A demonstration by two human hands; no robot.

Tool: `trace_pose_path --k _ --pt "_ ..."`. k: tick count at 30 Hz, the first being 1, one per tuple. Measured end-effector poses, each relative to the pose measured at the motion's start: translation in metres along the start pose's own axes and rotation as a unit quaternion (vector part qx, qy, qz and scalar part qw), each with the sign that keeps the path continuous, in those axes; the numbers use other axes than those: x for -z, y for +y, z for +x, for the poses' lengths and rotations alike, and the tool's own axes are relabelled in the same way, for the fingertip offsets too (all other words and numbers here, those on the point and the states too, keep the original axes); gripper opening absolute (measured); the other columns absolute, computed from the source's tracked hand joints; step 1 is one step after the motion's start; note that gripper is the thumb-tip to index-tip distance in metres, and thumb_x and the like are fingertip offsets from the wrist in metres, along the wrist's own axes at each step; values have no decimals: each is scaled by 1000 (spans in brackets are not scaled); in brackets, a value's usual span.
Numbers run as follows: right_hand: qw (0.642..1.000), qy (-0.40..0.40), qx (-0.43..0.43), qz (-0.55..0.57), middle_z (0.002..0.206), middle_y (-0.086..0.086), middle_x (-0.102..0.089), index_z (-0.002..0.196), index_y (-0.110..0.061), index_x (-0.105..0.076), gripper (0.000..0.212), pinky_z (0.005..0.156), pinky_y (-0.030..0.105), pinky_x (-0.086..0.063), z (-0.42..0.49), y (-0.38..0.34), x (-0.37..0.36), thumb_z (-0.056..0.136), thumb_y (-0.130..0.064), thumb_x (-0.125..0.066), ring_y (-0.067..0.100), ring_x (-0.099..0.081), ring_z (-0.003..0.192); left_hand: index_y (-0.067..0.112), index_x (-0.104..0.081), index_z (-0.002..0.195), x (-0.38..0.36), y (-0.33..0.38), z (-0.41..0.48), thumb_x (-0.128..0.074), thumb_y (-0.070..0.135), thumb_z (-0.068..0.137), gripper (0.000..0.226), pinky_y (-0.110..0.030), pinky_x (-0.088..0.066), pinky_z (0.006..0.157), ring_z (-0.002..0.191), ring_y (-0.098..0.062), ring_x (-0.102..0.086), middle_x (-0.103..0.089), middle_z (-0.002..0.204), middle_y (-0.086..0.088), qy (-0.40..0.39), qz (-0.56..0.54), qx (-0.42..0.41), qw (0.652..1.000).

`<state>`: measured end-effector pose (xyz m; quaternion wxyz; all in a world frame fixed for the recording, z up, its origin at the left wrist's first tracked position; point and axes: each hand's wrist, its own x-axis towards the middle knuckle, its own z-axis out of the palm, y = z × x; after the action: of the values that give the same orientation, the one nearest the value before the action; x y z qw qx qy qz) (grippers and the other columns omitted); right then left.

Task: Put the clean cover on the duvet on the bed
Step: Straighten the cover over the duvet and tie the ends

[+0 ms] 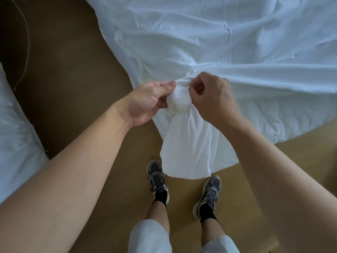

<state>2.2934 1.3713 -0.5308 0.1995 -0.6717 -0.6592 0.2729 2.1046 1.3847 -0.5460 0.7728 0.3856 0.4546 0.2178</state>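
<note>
Nearest, a loose flap of the thin white cover [186,152] is hanging toward the floor [73,61]. Just above it the left hand [147,101] and right hand [213,99] are facing each other, each grip pinching the balled corner [177,104] between them. Beyond, the soft, creased cover is spreading lengthwise away from the hands over the bed, and the ball is possibly holding duvet.

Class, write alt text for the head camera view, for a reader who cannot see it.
Seen from above, a person's left hand and right hand pinch a bunched part of a white cover, which spreads away in front. Its loose end hangs above grey shoes on a brown floor.
</note>
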Motion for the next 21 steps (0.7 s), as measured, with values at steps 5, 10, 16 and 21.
trace_pose_path --k 5,10,16,21 --pt "1000 5 15 5 71 -1 -67 85 -9 -66 8 66 39 -52 -3 -3 3 85 -14 -60 18 -61 66 -12 -56 131 5 -4 -9 -63 17 95 47 -43 -45 112 117 -32 -61 -65 124 -19 -89 14 32 995" --pt "997 55 54 -23 71 7 -64 82 -1 -61 10 61 44 -46 -9 -8 -3 86 -10 -59 29 -57 66 -1 -68 122 -3 8 -3 -66 27 95 39 -46 -42 115 123 -33 -62 -69 124 -15 -117 38 64 990" --pt "996 57 62 -11 70 8 -60 82 0 -57 14 60 45 -44 -8 -2 4 90 -11 -57 29 -53 64 -24 -56 119 -16 9 -5 -57 29 101 56 -53 -40 114 116 -44 -61 -63 120 -34 33 9 -3 999" --pt "997 38 71 -19 74 10 -64 86 2 -60 14 64 48 -46 -10 2 3 93 -9 -54 30 -57 67 -6 -67 117 -20 -5 -12 -52 23 104 36 -45 -44 110 111 -33 -64 -70 113 -18 18 -38 1 999"
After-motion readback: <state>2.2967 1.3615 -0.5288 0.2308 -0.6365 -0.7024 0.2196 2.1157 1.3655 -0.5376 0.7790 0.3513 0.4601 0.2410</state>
